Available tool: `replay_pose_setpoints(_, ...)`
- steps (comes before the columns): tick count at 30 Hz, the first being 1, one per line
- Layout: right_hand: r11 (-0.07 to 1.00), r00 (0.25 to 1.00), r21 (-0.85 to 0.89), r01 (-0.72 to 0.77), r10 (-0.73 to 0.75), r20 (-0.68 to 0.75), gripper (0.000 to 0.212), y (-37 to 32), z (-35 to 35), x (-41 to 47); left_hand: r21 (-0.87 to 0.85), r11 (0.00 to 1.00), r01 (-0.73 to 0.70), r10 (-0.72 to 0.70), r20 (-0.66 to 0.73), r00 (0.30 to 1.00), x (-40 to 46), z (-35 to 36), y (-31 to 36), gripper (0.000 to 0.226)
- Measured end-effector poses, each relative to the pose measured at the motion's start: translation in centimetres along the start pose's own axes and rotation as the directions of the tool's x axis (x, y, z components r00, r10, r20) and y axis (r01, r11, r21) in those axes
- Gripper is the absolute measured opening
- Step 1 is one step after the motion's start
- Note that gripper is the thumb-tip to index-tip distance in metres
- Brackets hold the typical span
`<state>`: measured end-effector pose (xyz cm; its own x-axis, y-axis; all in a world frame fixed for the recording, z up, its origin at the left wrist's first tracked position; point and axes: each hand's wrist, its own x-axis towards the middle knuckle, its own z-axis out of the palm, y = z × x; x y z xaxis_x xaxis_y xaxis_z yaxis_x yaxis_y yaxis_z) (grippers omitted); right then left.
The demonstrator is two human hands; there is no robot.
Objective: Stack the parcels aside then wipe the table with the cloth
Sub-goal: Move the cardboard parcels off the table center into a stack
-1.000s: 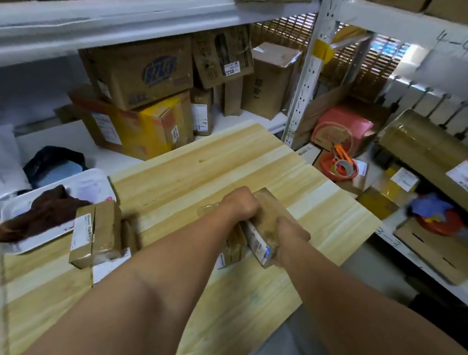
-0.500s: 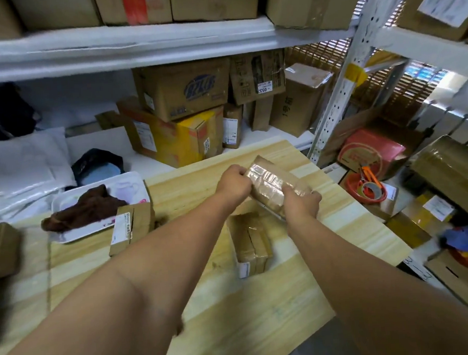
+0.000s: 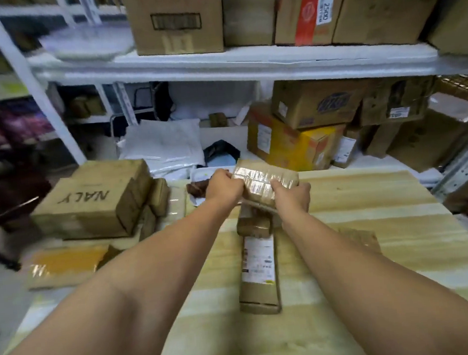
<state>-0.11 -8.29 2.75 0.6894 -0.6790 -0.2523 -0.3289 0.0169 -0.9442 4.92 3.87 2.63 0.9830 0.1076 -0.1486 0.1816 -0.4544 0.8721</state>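
Note:
Both hands hold a small taped brown parcel [image 3: 265,179] in the air above the wooden table [image 3: 369,223]. My left hand [image 3: 222,187] grips its left end and my right hand [image 3: 292,195] its right end. Below it, a long parcel with a white label [image 3: 258,270] lies on the table, with a smaller parcel [image 3: 254,225] at its far end. At the left stand a big box marked NALY [image 3: 90,204] and a flat yellowish parcel [image 3: 64,265]. The brown cloth [image 3: 197,186] lies on a white tray [image 3: 199,174], mostly hidden behind my left hand.
White metal shelving [image 3: 219,62] carries many cardboard boxes above and behind the table. A yellow box [image 3: 288,143] and white plastic mailers [image 3: 167,146] sit on the lower shelf. More small parcels [image 3: 157,199] lean beside the big box. A flat parcel [image 3: 361,237] lies right of my right arm.
The view has swung left and up, bringing the big box and flat parcel at the left into sight. The taped parcel has been lifted from the table and carried leftward in both hands.

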Motion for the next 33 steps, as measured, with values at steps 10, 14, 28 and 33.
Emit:
replay_pose_setpoints(10,0.955,0.939,-0.228,0.190,-0.109,0.327,0.054,0.3,12.0,-7.2,-0.019,0.977,0.213,-0.213,-0.123,0.969,0.3,-12.6,-9.3,0.032)
replay_pose_setpoints(14,0.918,0.927,-0.341,0.201,-0.066,0.368,0.053,0.8,14.0,-6.4,-0.024,0.955,0.297,-0.298,-0.076,0.952,0.6,-13.0,-11.2,0.035)
replay_pose_setpoints(28,0.918,0.803,-0.306,0.251,-0.022,0.595,0.052,1.8,20.4,-0.8,-0.363,0.752,0.550,-0.580,0.033,0.814,4.7,-11.4,-13.6,0.033)
replay_pose_setpoints(33,0.940,0.769,-0.268,0.211,0.010,0.639,0.078,3.2,22.0,0.5,-0.379,0.720,0.581,-0.611,0.052,0.790,5.3,-10.6,-13.5,0.029)
